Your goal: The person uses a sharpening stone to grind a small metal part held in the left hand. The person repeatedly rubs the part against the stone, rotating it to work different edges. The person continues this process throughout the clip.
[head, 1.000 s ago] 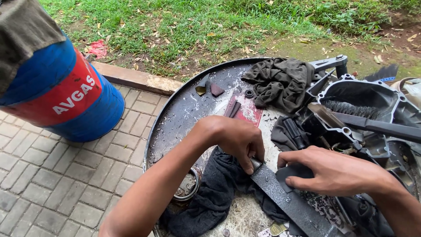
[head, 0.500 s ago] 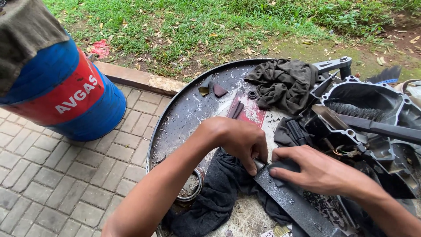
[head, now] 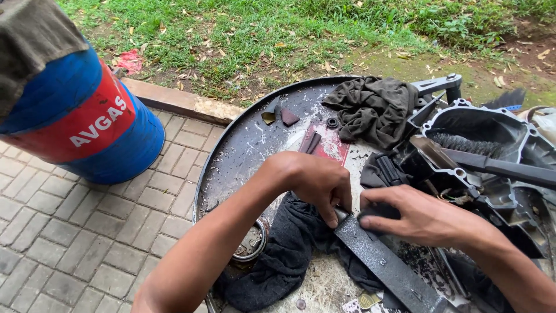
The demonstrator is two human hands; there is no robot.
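- Metal, grey and rough: a long flat bar [head: 389,268] lies on the round dark tray [head: 231,162], low in the middle of the frame.
- Its long way runs from the middle of the frame down to the lower right. The top end sits right between the two hands.
- The left hand [head: 315,182] is curled over that top end. Its fingers [head: 331,217] are bent tight and pinch the tip of the bar.
- The right hand [head: 420,217] comes in from the lower right. Its fingers are close together and press a small dark pad [head: 375,212] down just beside the bar's top end. The pad is mostly hidden, so I cannot tell what it is.
- Both hands touch or nearly touch the same end of the bar. The left one is right on it.
- A black cloth [head: 289,255] lies under the bar and hands.
- A small round metal ring part [head: 250,243] sits at the tray's left rim, under the left arm.
- A crumpled grey-green rag [head: 373,107] lies at the top of the tray.
- A big dark engine cover [head: 492,133] with a brush [head: 480,156] inside fills the right side, close behind the right hand.
- A red flat piece [head: 327,145] lies just above the left hand.
- A blue and red gas tank [head: 75,116] stands at the upper left on grey paving bricks [head: 69,243], well away from the hands.
- Grass [head: 260,35] runs across the top.
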